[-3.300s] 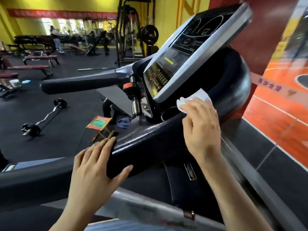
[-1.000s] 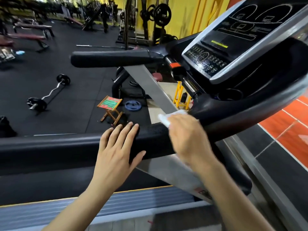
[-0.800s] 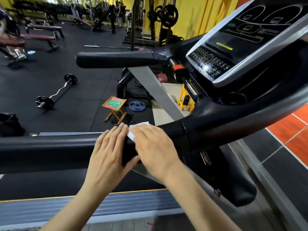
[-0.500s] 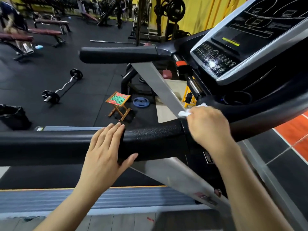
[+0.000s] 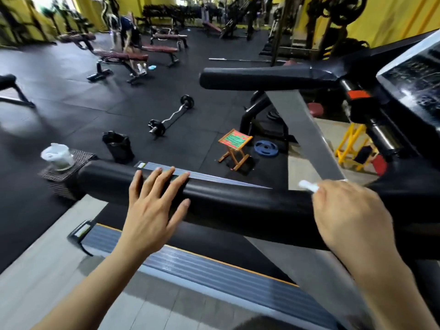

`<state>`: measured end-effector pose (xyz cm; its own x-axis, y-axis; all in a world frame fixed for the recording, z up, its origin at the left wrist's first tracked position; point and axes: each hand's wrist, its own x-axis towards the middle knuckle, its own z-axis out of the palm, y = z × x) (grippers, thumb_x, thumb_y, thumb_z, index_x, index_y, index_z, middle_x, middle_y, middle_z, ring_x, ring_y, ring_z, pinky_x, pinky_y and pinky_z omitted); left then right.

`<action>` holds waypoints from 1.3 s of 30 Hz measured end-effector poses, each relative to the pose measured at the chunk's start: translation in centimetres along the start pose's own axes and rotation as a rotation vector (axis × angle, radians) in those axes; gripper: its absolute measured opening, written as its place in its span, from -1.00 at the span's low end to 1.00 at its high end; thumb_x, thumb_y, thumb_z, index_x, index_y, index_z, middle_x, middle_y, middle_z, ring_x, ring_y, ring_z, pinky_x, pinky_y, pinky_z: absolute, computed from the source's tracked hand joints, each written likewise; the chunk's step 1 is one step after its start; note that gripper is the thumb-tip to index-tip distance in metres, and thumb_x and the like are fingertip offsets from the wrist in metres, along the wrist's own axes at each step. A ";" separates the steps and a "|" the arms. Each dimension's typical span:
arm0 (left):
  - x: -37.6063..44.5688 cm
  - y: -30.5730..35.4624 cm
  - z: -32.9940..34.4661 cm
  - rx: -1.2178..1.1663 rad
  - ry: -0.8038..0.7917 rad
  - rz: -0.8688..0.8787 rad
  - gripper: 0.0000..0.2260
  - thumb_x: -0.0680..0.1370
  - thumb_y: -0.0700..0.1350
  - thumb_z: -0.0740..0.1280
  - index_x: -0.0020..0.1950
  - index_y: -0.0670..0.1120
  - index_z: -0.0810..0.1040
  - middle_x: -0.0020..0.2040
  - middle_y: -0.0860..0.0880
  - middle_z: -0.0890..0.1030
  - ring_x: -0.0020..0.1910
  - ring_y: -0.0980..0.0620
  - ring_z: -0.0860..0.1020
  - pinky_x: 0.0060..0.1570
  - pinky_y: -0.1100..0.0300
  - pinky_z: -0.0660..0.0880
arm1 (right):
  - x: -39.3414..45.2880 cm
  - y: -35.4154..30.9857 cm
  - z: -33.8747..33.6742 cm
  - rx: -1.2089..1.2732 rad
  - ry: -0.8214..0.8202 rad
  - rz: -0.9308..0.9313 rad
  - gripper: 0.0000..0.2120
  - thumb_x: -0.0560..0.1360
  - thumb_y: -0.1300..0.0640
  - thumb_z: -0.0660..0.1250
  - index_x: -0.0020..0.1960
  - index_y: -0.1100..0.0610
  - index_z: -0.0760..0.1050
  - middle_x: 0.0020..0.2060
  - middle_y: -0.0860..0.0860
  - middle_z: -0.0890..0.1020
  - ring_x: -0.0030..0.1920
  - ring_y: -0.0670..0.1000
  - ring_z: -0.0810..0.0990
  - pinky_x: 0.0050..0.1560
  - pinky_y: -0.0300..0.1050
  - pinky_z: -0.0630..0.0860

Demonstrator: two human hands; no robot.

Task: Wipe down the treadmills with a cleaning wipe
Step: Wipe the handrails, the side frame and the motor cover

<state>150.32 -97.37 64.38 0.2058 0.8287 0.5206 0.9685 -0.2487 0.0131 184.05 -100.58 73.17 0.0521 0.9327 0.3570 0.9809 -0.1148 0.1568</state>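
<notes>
On the near black handrail (image 5: 238, 206) of the treadmill, the left hand (image 5: 152, 210) lies flat, fingers straight and slightly spread. Further along to its right, the right hand (image 5: 350, 213) curls over the same rail, gripping a white wipe (image 5: 308, 186) that pokes out past its knuckles. Beyond the left hand, a folding stool (image 5: 234, 145) and a barbell (image 5: 171, 117) sit on the dark floor (image 5: 71, 103).

I stand in a gym: around me black rubber flooring (image 5: 71, 96), padded weight benches (image 5: 121, 54), a curl barbell (image 5: 170, 117) lying loose, a blue weight plate (image 5: 266, 148), plate-loaded racks (image 5: 333, 20) by yellow walls (image 5: 385, 17), and this treadmill's padded handrail (image 5: 238, 198) and console (image 5: 414, 77).
</notes>
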 end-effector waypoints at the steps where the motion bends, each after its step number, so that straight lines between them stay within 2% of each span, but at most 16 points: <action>1: -0.1 -0.6 0.1 0.003 0.002 0.004 -0.50 0.66 0.18 0.11 0.57 0.03 0.38 0.50 -0.08 0.43 0.56 -0.14 0.31 0.52 -0.28 0.12 | -0.4 -0.4 0.8 -0.008 0.071 -0.005 -0.75 0.60 0.22 0.16 -0.25 0.15 0.43 -0.38 0.12 0.48 -0.30 0.24 0.52 -0.25 0.16 0.44; 4: -0.2 -0.9 0.7 -0.025 0.046 0.031 -0.49 0.66 0.17 0.12 0.57 0.01 0.38 0.52 -0.07 0.43 0.55 -0.15 0.32 0.52 -0.28 0.13 | -1.1 -4.6 1.9 0.074 0.221 -0.089 -0.73 0.61 0.24 0.09 -0.16 0.17 0.51 -0.30 0.11 0.51 -0.23 0.25 0.52 -0.17 0.20 0.43; 6: -0.2 -1.0 1.2 -0.060 0.087 0.049 -0.48 0.66 0.16 0.14 0.58 -0.02 0.36 0.52 -0.05 0.43 0.54 -0.14 0.33 0.52 -0.26 0.13 | -1.1 -10.2 1.5 0.209 0.120 -0.102 -0.64 0.56 0.21 0.05 0.13 0.10 0.60 -0.08 0.04 0.62 0.03 0.19 0.56 0.09 0.13 0.48; 8: -0.1 -2.0 1.5 -0.105 0.120 0.081 -0.45 0.66 0.16 0.18 0.58 -0.09 0.35 0.53 -0.03 0.42 0.54 -0.10 0.35 0.53 -0.20 0.15 | -1.2 -16.0 1.3 0.330 0.052 -0.208 -0.49 0.52 0.16 0.01 0.41 0.05 0.47 0.21 0.00 0.57 0.31 0.11 0.46 0.39 0.03 0.34; 11: -0.1 -5.1 1.6 -0.166 0.141 0.195 -0.50 0.66 0.09 0.23 0.56 -0.08 0.39 0.57 -0.08 0.36 0.56 -0.10 0.33 0.53 -0.14 0.19 | -2.0 -21.0 1.7 0.456 0.057 -0.257 -0.47 0.52 0.20 0.10 0.47 0.15 0.41 0.40 0.03 0.51 0.44 0.05 0.41 0.50 -0.01 0.25; 15: -0.3 -10.0 1.9 -0.122 0.153 0.228 -0.53 0.66 0.05 0.25 0.58 0.01 0.38 0.55 -0.14 0.39 0.52 -0.21 0.37 0.50 -0.25 0.22 | -1.7 -18.7 1.7 0.463 0.110 -0.263 -0.48 0.56 0.23 0.08 0.51 0.07 0.38 0.29 -0.01 0.57 0.35 0.04 0.49 0.40 -0.03 0.35; 17: -0.6 -12.6 2.0 -0.119 0.170 0.169 -0.54 0.66 0.06 0.24 0.55 -0.01 0.42 0.53 -0.18 0.40 0.51 -0.25 0.36 0.49 -0.29 0.21 | -2.0 -16.5 2.1 0.393 0.160 -0.119 -0.51 0.60 0.21 0.08 0.50 0.02 0.39 0.22 0.00 0.58 0.31 0.07 0.50 0.35 0.02 0.40; 19: -0.9 -15.1 1.8 -0.129 0.170 0.119 -0.55 0.66 0.08 0.22 0.54 -0.01 0.44 0.51 -0.22 0.41 0.51 -0.27 0.35 0.49 -0.31 0.20 | -2.4 -15.6 2.6 0.383 0.255 0.111 -0.57 0.58 0.17 0.06 0.37 0.14 0.52 0.17 0.11 0.61 0.27 0.18 0.53 0.33 0.10 0.41; 21: -1.3 -17.3 1.7 -0.146 0.161 0.108 -0.55 0.66 0.07 0.22 0.54 0.02 0.43 0.49 -0.24 0.40 0.51 -0.28 0.34 0.47 -0.32 0.21 | -2.2 -17.7 3.0 0.364 0.276 0.202 -0.58 0.56 0.17 0.07 0.31 0.19 0.54 0.17 0.16 0.61 0.27 0.22 0.52 0.34 0.13 0.39; 25: -1.9 -20.0 1.6 -0.328 0.163 0.121 -0.54 0.64 -0.07 0.33 0.55 -0.07 0.42 0.50 -0.23 0.37 0.53 -0.25 0.32 0.42 -0.30 0.33 | -0.5 -29.3 2.7 0.483 0.243 -0.108 -0.49 0.54 0.28 0.16 0.48 0.15 0.41 0.20 0.05 0.59 0.27 0.14 0.48 0.34 0.04 0.36; 27: -2.5 -20.9 1.2 -0.477 0.134 0.036 -0.51 0.61 -0.18 0.40 0.54 -0.12 0.40 0.52 -0.17 0.34 0.53 -0.16 0.34 0.39 -0.13 0.44 | 0.2 -35.2 2.6 0.491 0.239 -0.184 -0.53 0.58 0.27 0.19 0.49 0.14 0.39 0.29 0.01 0.54 0.35 0.09 0.45 0.44 0.01 0.29; 31: -2.9 -23.4 0.6 -0.613 0.122 -0.152 -0.50 0.54 -0.19 0.46 0.47 -0.09 0.43 0.36 -0.03 0.51 0.27 0.02 0.56 0.14 0.15 0.52 | 1.8 -36.6 2.2 0.412 0.125 -0.377 -0.50 0.62 0.18 0.11 0.55 0.00 0.29 0.36 -0.10 0.49 0.39 -0.02 0.42 0.43 -0.08 0.29; 33: -3.1 -25.0 0.9 -0.673 0.090 -0.200 -0.58 0.56 -0.16 0.44 0.41 -0.06 0.48 0.24 0.05 0.58 0.14 0.19 0.59 0.16 0.18 0.53 | 1.6 -33.5 2.3 0.380 0.141 -0.290 -0.53 0.62 0.16 0.07 0.51 -0.04 0.36 0.17 -0.09 0.58 0.21 0.00 0.51 0.24 -0.10 0.39; 35: -3.9 -25.8 1.0 -0.763 0.026 -0.235 -0.63 0.58 -0.18 0.41 0.39 0.00 0.51 0.19 0.15 0.62 0.10 0.29 0.60 0.17 0.22 0.53 | 0.7 -31.0 2.2 0.382 0.279 -0.044 -0.67 0.60 0.17 0.09 0.23 0.09 0.56 -0.11 0.02 0.60 -0.07 0.13 0.55 -0.04 -0.06 0.34; 37: -4.9 -26.0 0.9 -0.830 -0.034 -0.267 -0.55 0.59 -0.25 0.39 0.42 0.10 0.49 0.20 0.20 0.64 0.11 0.29 0.63 0.17 0.27 0.53 | 0.6 -32.2 2.0 0.346 0.320 0.063 -0.73 0.59 0.18 0.11 0.12 0.15 0.56 -0.17 0.06 0.57 -0.13 0.18 0.53 -0.07 -0.03 0.32; 39: -5.7 -26.5 1.0 -0.836 -0.090 -0.297 -0.49 0.60 -0.26 0.35 0.44 0.22 0.44 0.15 0.20 0.66 0.14 0.28 0.62 0.16 0.21 0.54 | 1.6 -36.4 2.2 0.351 0.263 -0.090 -0.65 0.61 0.21 0.10 0.32 0.11 0.51 -0.09 0.00 0.56 -0.01 0.12 0.53 0.07 -0.03 0.38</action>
<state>123.61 -95.01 60.22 0.0063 0.9446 0.3281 0.5721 -0.2725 0.7736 148.84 -94.19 65.98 -0.0407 0.8097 0.5854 0.9858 0.1279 -0.1084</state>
